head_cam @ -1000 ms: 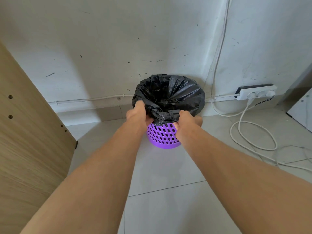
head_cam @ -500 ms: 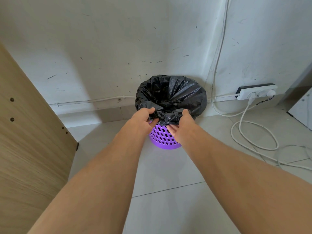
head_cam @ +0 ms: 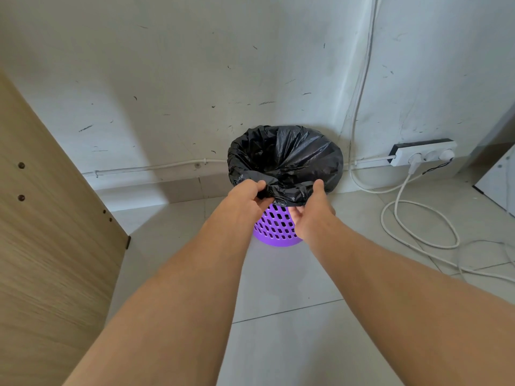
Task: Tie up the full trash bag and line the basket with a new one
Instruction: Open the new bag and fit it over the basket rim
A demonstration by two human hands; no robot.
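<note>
A black trash bag [head_cam: 289,157] lines a purple perforated basket [head_cam: 274,227] that stands on the floor against the wall. The bag's edge is folded down over the basket's rim. My left hand [head_cam: 246,200] pinches the folded bag edge at the near left of the rim. My right hand [head_cam: 310,211] is at the near right, its thumb up against the bag fold and its fingers curled under the fold's lower edge. What is inside the bag is hidden.
A wooden panel [head_cam: 47,232] stands at the left. A white power strip [head_cam: 423,153] sits by the wall at the right, with white cables [head_cam: 401,218] looping over the tiled floor. A white board edge [head_cam: 498,179] shows at the far right.
Both hands have turned at the near rim: the left one now pinches the fold from above, and the right one has rotated palm-up under it. The near bag edge has lifted a little.
</note>
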